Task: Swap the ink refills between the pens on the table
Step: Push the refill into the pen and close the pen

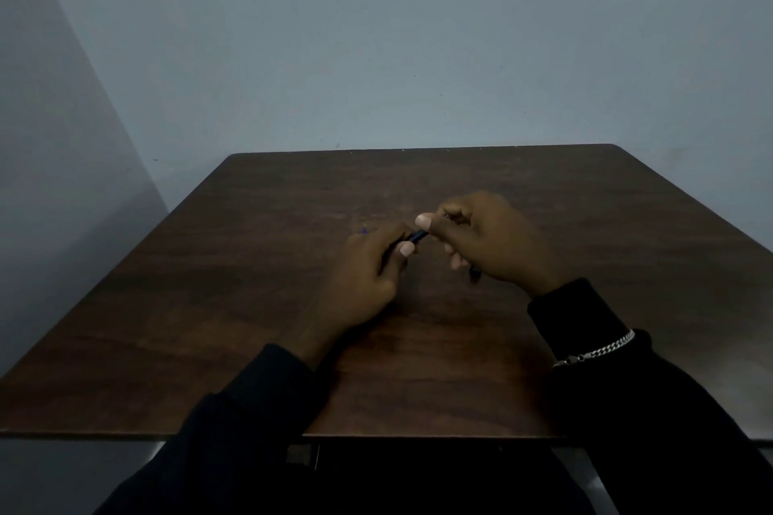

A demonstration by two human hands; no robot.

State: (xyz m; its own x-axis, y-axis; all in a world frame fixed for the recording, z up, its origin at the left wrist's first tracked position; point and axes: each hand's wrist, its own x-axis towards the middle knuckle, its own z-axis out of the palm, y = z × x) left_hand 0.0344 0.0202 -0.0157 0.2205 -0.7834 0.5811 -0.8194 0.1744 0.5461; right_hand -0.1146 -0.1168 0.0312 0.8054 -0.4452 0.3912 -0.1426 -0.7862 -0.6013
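Sleeved hands, left (368,276) and right (493,240), pinch unlabelled dark pen (417,237).

Dark wooden table (251,305) bare over almost whole top; open passage left, right and beyond hands up to far edge
Only obstruction at centre: left hand (368,276) and right hand (493,238) close together, both closed on dark pen (418,237) spanning gap between them
Wall (376,33) rises just behind far edge, second wall closes left side
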